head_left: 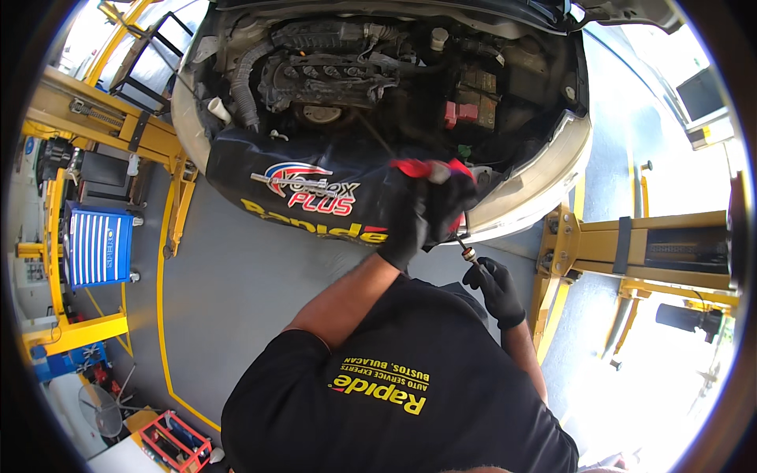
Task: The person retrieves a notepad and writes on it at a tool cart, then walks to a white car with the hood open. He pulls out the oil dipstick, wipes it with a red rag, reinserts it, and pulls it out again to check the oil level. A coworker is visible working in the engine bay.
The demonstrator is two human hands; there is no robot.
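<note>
A black shirt (441,327) with yellow lettering fills the foreground. Past it, the gloved right hand (498,290) pinches the lower end of a thin rod (468,253) with a pale-and-red fitting, just in front of the car's bumper. The gloved left hand (406,229) is at a blurred red item (430,169); its grip cannot be told. Beyond, a black printed cover (236,169) drapes the car's front below the exposed engine (327,79), with yellow lift posts (686,248) either side.
</note>
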